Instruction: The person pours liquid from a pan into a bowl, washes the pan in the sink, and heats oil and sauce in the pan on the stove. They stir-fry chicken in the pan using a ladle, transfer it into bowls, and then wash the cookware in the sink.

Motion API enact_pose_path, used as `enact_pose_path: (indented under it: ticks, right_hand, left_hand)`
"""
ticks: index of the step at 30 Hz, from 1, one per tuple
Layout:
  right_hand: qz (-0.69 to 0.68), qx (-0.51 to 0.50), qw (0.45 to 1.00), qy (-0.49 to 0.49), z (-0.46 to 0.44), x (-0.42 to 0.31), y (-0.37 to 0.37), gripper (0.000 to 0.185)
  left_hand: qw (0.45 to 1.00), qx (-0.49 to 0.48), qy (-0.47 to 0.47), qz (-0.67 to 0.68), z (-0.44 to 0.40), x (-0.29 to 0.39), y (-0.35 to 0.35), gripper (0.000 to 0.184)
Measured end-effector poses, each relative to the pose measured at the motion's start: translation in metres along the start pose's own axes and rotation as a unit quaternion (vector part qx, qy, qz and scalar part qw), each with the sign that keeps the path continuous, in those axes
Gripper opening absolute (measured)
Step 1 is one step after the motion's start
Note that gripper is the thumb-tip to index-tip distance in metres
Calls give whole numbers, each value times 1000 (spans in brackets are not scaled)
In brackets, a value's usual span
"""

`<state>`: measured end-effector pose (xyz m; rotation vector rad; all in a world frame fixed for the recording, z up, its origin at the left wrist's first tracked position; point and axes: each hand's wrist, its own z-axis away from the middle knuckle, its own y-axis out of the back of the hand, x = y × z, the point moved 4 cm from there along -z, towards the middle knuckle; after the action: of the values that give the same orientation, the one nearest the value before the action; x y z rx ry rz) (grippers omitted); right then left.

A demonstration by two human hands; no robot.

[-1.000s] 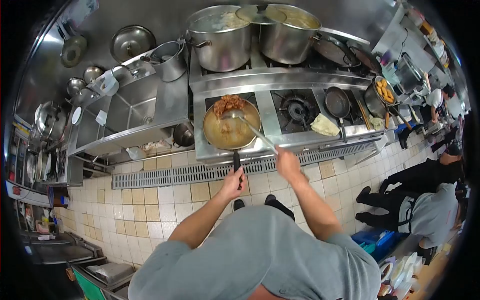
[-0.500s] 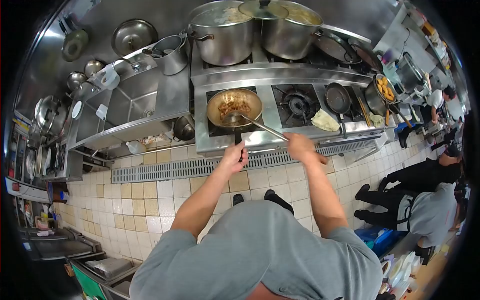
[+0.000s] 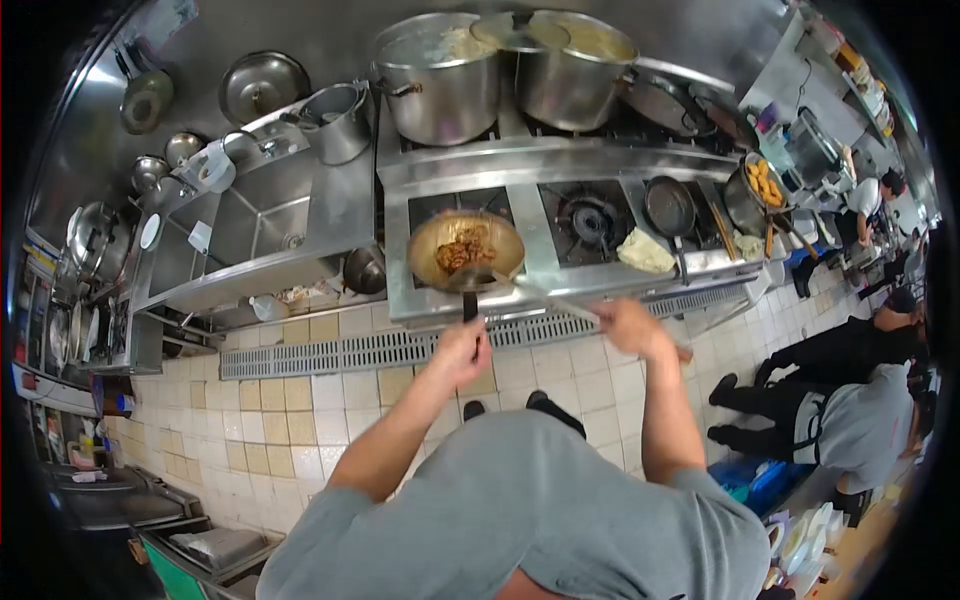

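Note:
A metal pan (image 3: pixel 430 240) sits over the left front burner, with brown saucy food (image 3: pixel 466 248) gathered in its middle. My left hand (image 3: pixel 464 349) is closed around the pan's black handle, below the pan. To the right, my right hand (image 3: pixel 628 328) grips the long shaft of a ladle (image 3: pixel 550 299), whose end sticks out beyond my fingers. The ladle's bowl rests at the near edge of the pan, close to the food.
Two large pots (image 3: pixel 437 95) stand behind the burners. Right of the pan are a bare burner (image 3: pixel 592 222), a cloth (image 3: pixel 645 251) and a small black pan (image 3: pixel 670 206). A sink (image 3: pixel 270 210) lies left. Co-workers (image 3: pixel 865 420) stand at the right.
The food was at the pan's far edge, then slid back toward the middle. The pan tilted and shifted slightly. My right hand moved right and a little toward me with the ladle.

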<state>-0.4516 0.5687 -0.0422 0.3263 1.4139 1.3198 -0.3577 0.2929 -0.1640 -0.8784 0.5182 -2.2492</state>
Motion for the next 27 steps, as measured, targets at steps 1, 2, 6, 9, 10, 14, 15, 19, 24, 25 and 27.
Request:
enact_pose_path:
  ticks: [1,2,6,9,10,14,15,19,24,25,27]
  right_hand:
    - [58,-30,998,-9,-8,0,4,35]
    - [72,-4,997,-25,-25,1,3,35]
    - [113,94,983,-113,-60,-5,-50,33]
    - [77,129,982,-115,-45,10,-100,35]
    - [-3,157,982,-108,-31,14,-115,36]
    - [-66,130,984,-103,4,13,-96,39]
    - [-63,128,985,-101,12,11,-67,39]
    - [29,29,999,15,-8,0,-3,36]
    - [108,54,990,-76,-66,-12,-53,35]
    - [113,89,984,-109,-69,-10,-64,35]
    - [26,149,985,-88,-57,11,-106,36]
  left_hand:
    - [999,-20,22,16,-10,7,2,29]
    - [999,-13,7,44,-24,18,-4,30]
    - [994,-10,-101,-45,-60,-28,30,21]
    - [993,-37,-107,-17,-41,-49,38,15]
    - [992,-23,-113,-47,-50,-41,41,15]
    - [997,-3,-69,22,-60,-8,13,15]
    - [997,-3,-70,26,-36,-6,2,15]
    - [1000,13,3,22,2,5,-14,21]
    - [998,-36,-58,-10,-51,-19,21,21]
    - [994,-62,-77,-36,-51,-38,32,16]
    - [995,-17,-93,-39,-36,-50,36,19]
